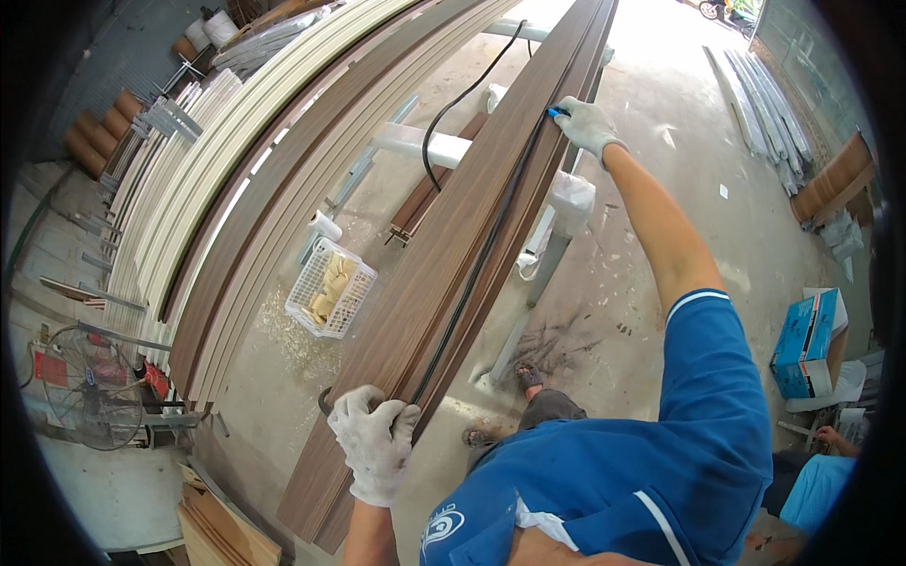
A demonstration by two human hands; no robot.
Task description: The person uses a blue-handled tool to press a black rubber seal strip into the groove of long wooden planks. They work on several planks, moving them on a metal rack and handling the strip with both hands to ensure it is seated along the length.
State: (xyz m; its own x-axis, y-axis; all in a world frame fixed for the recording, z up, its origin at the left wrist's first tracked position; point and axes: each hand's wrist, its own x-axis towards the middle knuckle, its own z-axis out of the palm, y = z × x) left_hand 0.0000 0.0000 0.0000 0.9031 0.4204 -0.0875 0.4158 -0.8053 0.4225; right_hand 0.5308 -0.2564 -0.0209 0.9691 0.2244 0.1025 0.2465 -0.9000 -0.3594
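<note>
Head view, looking down: a long brown wood-grain panel [444, 236] lies on white trestles [420, 143], with one black strip [477, 269] running along its edge. The gloved left hand [375, 448] is closed around the strip's near end; the gloved right hand [587, 124] pinches a small blue tool (barely visible) far along it. Seating looks underway, the near stretch apparently unfinished. One white basket [330, 288] sits below.

- Long plank [444, 255]: dark wood grain, matt and smooth.
- Strip [472, 274] along it: black, rubbery.
- Both gloves, left hand [375, 443] and right hand [585, 123]: white knitted cloth.
- Basket [330, 288]: white plastic mesh.
- Floor [651, 189]: rough grey concrete.
</note>
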